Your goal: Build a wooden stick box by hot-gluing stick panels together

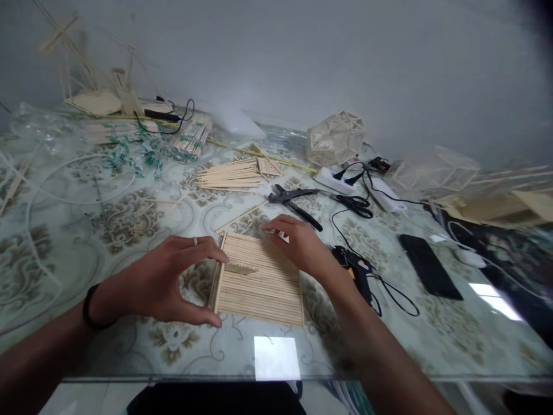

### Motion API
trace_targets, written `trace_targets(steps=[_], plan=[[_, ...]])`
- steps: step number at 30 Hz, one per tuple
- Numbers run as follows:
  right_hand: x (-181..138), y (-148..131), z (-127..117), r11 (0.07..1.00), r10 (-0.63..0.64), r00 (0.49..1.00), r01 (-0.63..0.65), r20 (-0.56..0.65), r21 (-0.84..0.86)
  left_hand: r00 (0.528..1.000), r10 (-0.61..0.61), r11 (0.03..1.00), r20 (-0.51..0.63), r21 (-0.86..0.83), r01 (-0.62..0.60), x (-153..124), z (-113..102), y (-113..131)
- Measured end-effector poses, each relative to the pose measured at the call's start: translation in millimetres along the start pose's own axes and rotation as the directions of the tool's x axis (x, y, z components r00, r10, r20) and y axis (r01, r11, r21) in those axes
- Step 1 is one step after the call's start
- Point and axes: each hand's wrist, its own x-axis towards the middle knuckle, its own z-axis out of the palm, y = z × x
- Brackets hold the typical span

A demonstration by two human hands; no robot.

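Note:
A square panel of thin wooden sticks [259, 282] lies flat on the glass-topped table [129, 230] in front of me. My left hand [168, 279] cups its left edge, thumb at the near corner and fingers curved over the far corner, with a ring on one finger. My right hand [298, 242] rests flat on the panel's far right corner, fingers stretched out. A small jagged wooden piece [240, 268] lies on the panel near my left fingertips.
Beyond the panel lie a bundle of loose sticks [228, 174], black pliers [296, 204], scissors [352, 203], a white power strip [334, 180] and a stick polyhedron [336, 138]. A glue gun [356, 266] and a black phone [430, 266] sit to the right.

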Motion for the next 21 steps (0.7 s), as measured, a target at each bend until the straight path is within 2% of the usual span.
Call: trace_targets(steps=[6, 11, 14, 19, 21], plan=[[-24.6, -26.0, -4.5, 0.999, -0.007, 0.994, 0.002, 0.108, 0.047, 1.000, 0.015, 1.000, 0.024, -0.026, -0.014, 2.4, 1.1, 0.1], [-41.2, -38.7, -1.8, 0.999, -0.001, 0.993, -0.006, 0.115, 0.054, 0.999, -0.007, 0.999, 0.042, -0.044, 0.009, 1.7, 1.3, -1.2], [-47.0, -35.3, -5.2, 0.999, 0.025, 0.998, -0.028, 0.060, 0.044, 0.999, -0.012, 0.997, 0.044, -0.072, 0.015, 2.3, 1.3, -1.9], [-48.5, -12.3, -12.8, 0.990, 0.128, 0.979, -0.134, -0.158, -0.033, 1.000, 0.009, 0.990, 0.030, -0.139, -0.005, 4.0, 2.9, -2.9], [-44.6, -0.7, -12.9, 0.986, 0.141, 0.969, -0.155, -0.202, -0.058, 1.000, 0.005, 0.989, 0.023, -0.145, -0.002, 4.1, 3.3, -2.2]])
